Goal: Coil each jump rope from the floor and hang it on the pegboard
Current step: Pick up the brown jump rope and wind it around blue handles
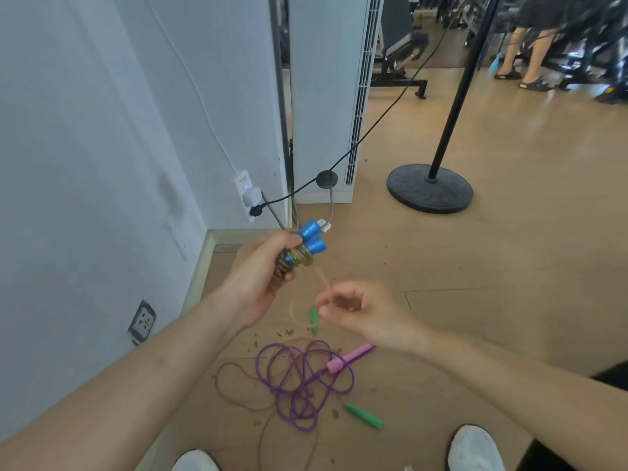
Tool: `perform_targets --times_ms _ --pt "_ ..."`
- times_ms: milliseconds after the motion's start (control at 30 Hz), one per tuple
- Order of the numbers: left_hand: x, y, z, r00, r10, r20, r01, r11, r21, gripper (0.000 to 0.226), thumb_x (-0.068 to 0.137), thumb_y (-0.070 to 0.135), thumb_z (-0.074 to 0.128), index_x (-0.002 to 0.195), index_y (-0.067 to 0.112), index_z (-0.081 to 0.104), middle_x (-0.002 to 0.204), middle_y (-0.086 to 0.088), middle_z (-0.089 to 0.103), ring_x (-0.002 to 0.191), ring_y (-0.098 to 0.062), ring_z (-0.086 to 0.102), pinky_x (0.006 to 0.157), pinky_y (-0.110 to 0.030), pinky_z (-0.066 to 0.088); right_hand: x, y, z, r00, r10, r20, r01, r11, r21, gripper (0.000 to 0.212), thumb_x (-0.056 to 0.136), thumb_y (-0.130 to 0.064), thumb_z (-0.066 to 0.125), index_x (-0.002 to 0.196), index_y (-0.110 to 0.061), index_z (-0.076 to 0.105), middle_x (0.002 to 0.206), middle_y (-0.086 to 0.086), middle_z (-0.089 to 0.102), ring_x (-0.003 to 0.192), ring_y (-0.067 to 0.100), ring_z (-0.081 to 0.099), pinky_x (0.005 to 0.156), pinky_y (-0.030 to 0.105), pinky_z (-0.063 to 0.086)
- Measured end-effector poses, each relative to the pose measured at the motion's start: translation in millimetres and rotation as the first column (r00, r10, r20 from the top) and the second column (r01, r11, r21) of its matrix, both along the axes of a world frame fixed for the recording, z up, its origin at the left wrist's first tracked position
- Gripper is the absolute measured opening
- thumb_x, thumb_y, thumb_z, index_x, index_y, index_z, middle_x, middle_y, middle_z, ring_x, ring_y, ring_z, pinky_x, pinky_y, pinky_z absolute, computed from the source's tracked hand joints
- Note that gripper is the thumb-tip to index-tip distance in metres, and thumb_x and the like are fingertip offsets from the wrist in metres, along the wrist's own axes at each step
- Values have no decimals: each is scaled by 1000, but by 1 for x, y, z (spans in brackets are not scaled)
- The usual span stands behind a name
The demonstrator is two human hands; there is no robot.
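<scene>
Left hand (258,280) grip holds blue tapered handles (311,237) wrapped in orange cord (321,277); right hand (360,311) grip pinches cord's thin loose strand.

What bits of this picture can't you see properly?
pegboard: nowhere in the head view, outside the frame.
blue handles: lower ends hidden by the left hand and the wound rope.
rope tail: motion-blurred, so whether the right hand pinches it is unclear.
white shoes: cut off by the bottom edge.

Wall (85,164) left, stand base (430,188) right, floor (509,266) open
</scene>
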State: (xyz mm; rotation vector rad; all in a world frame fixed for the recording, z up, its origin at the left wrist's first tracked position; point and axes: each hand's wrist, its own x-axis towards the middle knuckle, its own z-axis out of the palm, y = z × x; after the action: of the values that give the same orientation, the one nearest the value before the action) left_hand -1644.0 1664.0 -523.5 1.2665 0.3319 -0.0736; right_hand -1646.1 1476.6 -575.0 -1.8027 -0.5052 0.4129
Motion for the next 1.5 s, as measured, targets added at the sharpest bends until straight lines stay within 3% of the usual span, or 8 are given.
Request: perform_targets --times_ms 100,233,400,667,900,1100,1200,1500 --pt "1 2 0 997 -61 -51 65 994 91 12 86 13 66 94 7 71 77 -4 61 60 -9 51 50 -20 39 9 -8 11 992 -115 48 115 993 4 43 83 6 57 102 -30 68 100 -9 74 95 5 69 86 25 50" --pt "2 0 -3 987 -144 -77 157 968 198 16 81 12 72 95 6 71 77 -4 61 62 -11 52 52 -21 38 26 -14 29 958 -257 127 242 963 123 31 77 -20 60 106 -30 66 110 -7 71 103 11 66 86 31 51" --pt "-3 -9 -3 945 -311 -104 328 896 300 52 61 19 77 110 8 64 84 -4 68 70 -13 58 53 -23 39 30 -12 37 974 15 224 4 997 -83 41 88 -32 70 127 -30 58 125 -14 62 106 8 65 87 34 56" --pt "-4 -12 -1 909 -387 -153 416 854 312 47 77 22 83 116 7 60 90 -5 73 78 -15 67 76 -31 49 34 -11 38 985 157 74 -152 986 -69 42 81 -14 80 116 -13 57 116 2 68 91 27 72 64 33 58" --pt "-4 0 6 856 -481 -187 495 868 32 52 86 38 66 129 7 62 126 -25 65 119 -44 61 102 -49 51 42 -17 35 993 118 -14 -117 992 43 50 84 0 73 128 -21 58 119 9 65 88 22 68 64 36 58" --pt "-6 -6 3 841 -519 -149 514 854 -77 23 79 23 76 100 15 72 98 -11 74 79 -20 70 71 -26 54 44 -21 35 990 12 -141 10 989 151 49 87 4 67 131 -18 60 120 12 66 87 21 68 68 36 58" --pt "-10 -7 1 834 -524 -170 534 845 16 54 77 -5 71 127 12 58 112 -14 73 63 -8 64 62 -17 51 46 -24 36 986 -91 -139 109 985 130 51 85 4 68 131 -16 58 116 8 67 81 16 67 64 33 59" --pt "-16 -6 2 895 -419 -153 443 875 195 28 82 -6 68 105 9 74 85 0 73 80 -10 62 76 -21 52 52 -32 34 981 -176 -82 182 981 67 38 84 7 67 114 -15 63 92 -2 65 71 6 61 64 28 55"
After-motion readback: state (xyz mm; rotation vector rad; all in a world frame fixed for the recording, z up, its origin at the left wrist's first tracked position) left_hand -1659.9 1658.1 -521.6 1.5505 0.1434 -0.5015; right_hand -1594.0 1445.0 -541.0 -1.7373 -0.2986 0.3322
